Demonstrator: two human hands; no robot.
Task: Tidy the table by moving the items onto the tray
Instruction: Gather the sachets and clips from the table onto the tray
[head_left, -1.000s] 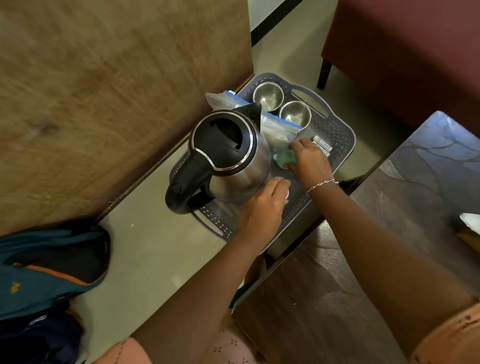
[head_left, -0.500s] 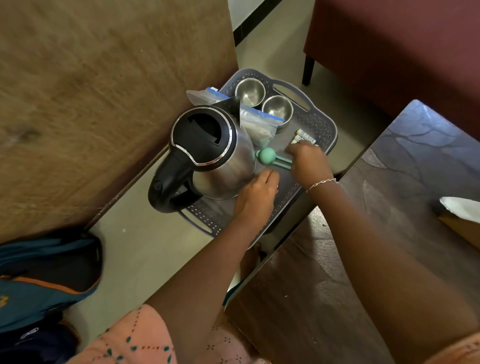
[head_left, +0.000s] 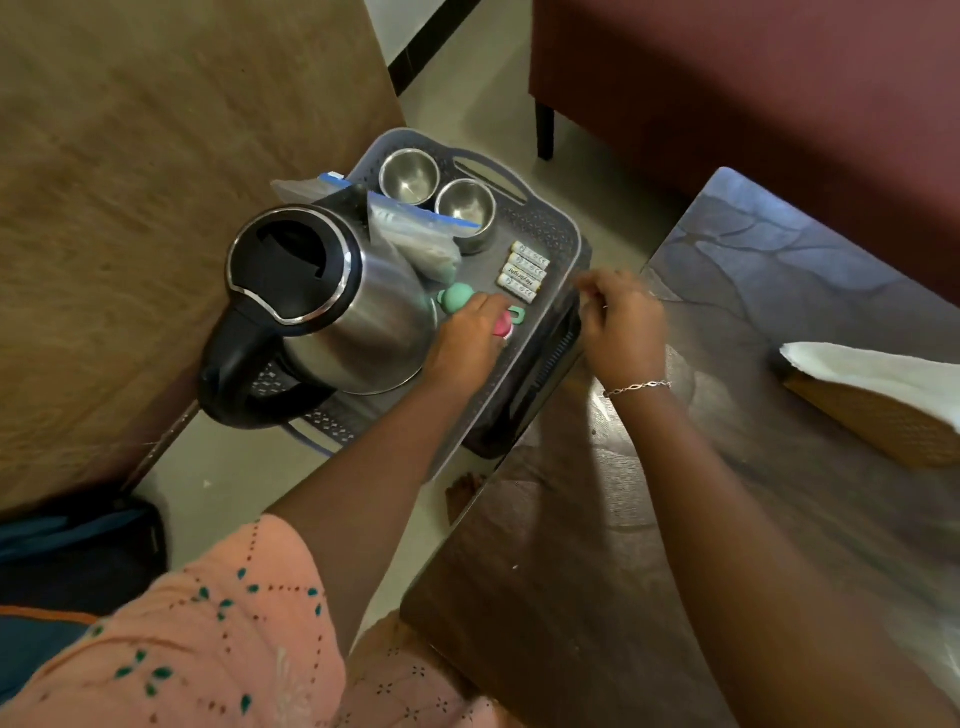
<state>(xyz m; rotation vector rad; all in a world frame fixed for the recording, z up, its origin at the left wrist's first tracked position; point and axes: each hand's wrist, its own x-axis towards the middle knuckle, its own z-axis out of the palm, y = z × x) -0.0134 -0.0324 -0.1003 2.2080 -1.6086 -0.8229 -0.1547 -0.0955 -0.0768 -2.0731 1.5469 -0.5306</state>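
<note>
A grey perforated tray (head_left: 563, 228) holds a steel kettle (head_left: 332, 301) with a black lid and handle, two steel bowls (head_left: 409, 175) (head_left: 466, 208), a clear zip bag (head_left: 415, 236) and several white batteries (head_left: 522, 271) in a row. A green spoon (head_left: 457, 299) lies beside the kettle. My left hand (head_left: 467, 343) rests over the green spoon's handle and closes on a pink spoon (head_left: 503, 327), which is mostly hidden under the fingers. My right hand (head_left: 621, 325) hovers at the tray's right edge, fingers loosely apart, holding nothing.
The tray sits on a dark stand (head_left: 524, 410) between a wooden panel (head_left: 130, 208) on the left and a dark table (head_left: 753, 415) on the right. A wicker basket with white cloth (head_left: 872, 400) stands on the table. A maroon sofa (head_left: 727, 78) is behind; a blue bag (head_left: 67, 561) lies lower left.
My right hand let go of the green spoon and pulled back to the right off the tray. My left hand moved forward onto the spoons; the batteries are now uncovered.
</note>
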